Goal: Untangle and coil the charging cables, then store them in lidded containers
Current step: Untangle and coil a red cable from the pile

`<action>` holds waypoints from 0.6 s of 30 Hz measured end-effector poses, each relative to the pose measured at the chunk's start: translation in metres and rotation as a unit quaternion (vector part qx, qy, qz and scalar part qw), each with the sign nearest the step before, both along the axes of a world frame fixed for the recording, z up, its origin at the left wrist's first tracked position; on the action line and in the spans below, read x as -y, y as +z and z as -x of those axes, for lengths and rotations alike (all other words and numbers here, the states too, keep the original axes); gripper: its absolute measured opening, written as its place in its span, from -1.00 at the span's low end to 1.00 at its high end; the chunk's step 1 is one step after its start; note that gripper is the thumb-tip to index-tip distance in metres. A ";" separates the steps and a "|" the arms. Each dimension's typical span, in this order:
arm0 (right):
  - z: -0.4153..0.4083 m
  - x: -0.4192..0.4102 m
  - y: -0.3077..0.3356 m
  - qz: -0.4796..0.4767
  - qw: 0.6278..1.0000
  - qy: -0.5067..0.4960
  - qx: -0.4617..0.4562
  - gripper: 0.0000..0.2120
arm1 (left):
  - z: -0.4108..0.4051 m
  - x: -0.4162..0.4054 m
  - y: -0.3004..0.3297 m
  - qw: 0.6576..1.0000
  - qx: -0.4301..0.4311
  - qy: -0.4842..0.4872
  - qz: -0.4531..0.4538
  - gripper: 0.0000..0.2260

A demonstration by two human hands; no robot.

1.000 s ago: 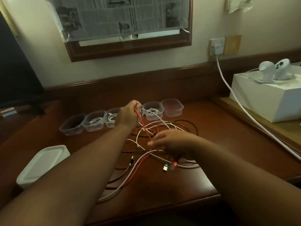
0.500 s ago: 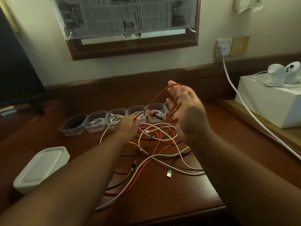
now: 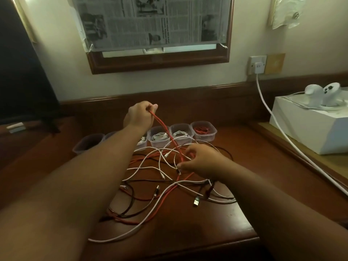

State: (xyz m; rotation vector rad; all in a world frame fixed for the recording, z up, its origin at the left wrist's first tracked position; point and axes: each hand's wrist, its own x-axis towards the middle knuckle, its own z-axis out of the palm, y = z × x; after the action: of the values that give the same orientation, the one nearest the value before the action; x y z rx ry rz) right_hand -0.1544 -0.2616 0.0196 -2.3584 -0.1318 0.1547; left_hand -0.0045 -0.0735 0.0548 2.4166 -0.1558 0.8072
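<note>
Left hand (image 3: pixel 140 115) lifted, pinching the red cable (image 3: pixel 165 132); right hand (image 3: pixel 199 160) low, fingers curled into the tangle (image 3: pixel 169 183) on the wooden desk (image 3: pixel 235 213).

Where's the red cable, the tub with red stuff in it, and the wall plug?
Red cable (image 3: pixel 163 127), head view, taut stretch below the left hand.
Tub (image 3: pixel 212 135), head view, front right wall.
Wall plug (image 3: pixel 258 68), head view, white plug body.
</note>
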 end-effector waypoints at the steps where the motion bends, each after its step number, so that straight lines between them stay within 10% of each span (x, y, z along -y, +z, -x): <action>1: 0.000 -0.001 -0.002 0.018 1.000 0.014 0.008 -0.72 | 0.004 0.001 0.005 1.000 0.015 -0.004 0.003 -0.71; 12: -0.023 0.005 -0.007 -0.062 0.974 -0.098 0.192 -0.70 | 0.086 0.014 0.006 0.945 0.018 -0.303 0.119 -0.92; 18: -0.039 -0.023 -0.008 -0.170 0.980 0.009 0.106 -0.62 | 0.130 0.015 0.005 0.885 -0.102 -0.414 0.186 -0.88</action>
State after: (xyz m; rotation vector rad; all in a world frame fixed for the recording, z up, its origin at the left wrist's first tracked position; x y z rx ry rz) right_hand -0.1152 -0.2388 0.0119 -2.0270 -0.2605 -0.1054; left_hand -0.1345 -0.0889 0.0595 1.7810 -0.8059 0.1563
